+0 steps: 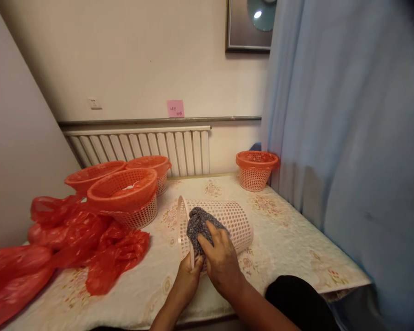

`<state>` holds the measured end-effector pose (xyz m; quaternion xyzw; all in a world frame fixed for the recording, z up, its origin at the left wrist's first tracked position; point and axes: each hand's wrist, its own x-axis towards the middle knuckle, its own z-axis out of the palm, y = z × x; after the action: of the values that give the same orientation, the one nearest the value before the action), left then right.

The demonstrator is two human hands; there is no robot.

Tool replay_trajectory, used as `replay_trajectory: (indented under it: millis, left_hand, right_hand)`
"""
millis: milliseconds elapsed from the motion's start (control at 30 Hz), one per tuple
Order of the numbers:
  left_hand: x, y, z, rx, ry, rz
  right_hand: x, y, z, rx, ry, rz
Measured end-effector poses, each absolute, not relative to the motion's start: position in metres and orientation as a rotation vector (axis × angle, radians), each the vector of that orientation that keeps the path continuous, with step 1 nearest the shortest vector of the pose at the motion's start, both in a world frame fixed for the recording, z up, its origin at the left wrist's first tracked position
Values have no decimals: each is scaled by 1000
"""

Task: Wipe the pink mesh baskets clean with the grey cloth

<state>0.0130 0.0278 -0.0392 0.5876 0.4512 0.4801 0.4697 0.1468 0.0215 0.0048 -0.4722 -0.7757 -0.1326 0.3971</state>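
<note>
A pale pink perforated plastic basket [232, 216] lies on its side on the table, its open mouth facing left. My left hand [189, 275] grips the rim at the near lower edge, with the thumb on the outside. A dark grey cloth [200, 223] is pressed against the basket's side near the rim. My right hand [221, 257] holds this cloth from above, fingers spread partly over it. The fingertips of my left hand are hidden behind the rim.
Three baskets lined with red bags, one of them the front basket [145, 214], stand at the left. Crumpled red plastic bags [113, 257] lie before them. Another lined basket [254, 178] stands at the back right by a blue curtain [317, 138]. A floral cloth [283, 239] covers the table.
</note>
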Motion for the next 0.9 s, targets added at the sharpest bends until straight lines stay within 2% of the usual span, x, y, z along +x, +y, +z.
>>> replay_trajectory:
  millis: [433, 700, 900]
  left_hand:
    - [14, 21, -35, 1468, 1164, 1212]
    - [16, 23, -34, 1304, 1054, 1169]
    - [22, 28, -9, 1205, 1077, 1264]
  right_hand:
    - [154, 44, 30, -1170, -2051, -391]
    - [152, 39, 20, -1174, -1992, -393]
    - [153, 37, 15, -1163, -1998, -354]
